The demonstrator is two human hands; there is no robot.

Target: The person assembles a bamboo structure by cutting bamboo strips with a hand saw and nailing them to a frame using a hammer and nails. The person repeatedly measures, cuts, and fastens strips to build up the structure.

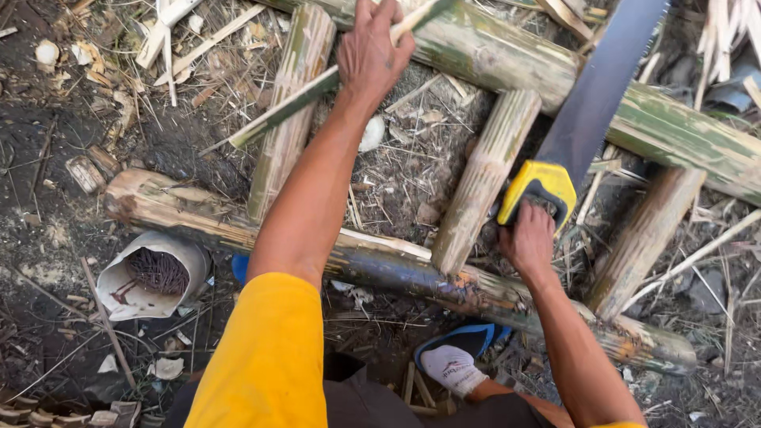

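My left hand [372,47] reaches forward and grips a thin split bamboo strip [293,101] that slants down to the left across a bamboo rung [289,111]. My right hand [527,238] holds the yellow and black handle [539,190] of a handsaw whose dark blade [602,87] points up and away over the far bamboo pole [555,67]. Both hands work over a ladder-like frame of bamboo: a near pole [380,265], the far pole, and cross rungs [483,178] between them. My foot in a blue sandal [456,349] rests by the near pole.
A white pot [151,273] holding dark wire or nails lies on its side at the left on the dirt. Bamboo chips, shavings and dry stalks litter the ground all round. Another rung [646,238] stands at the right.
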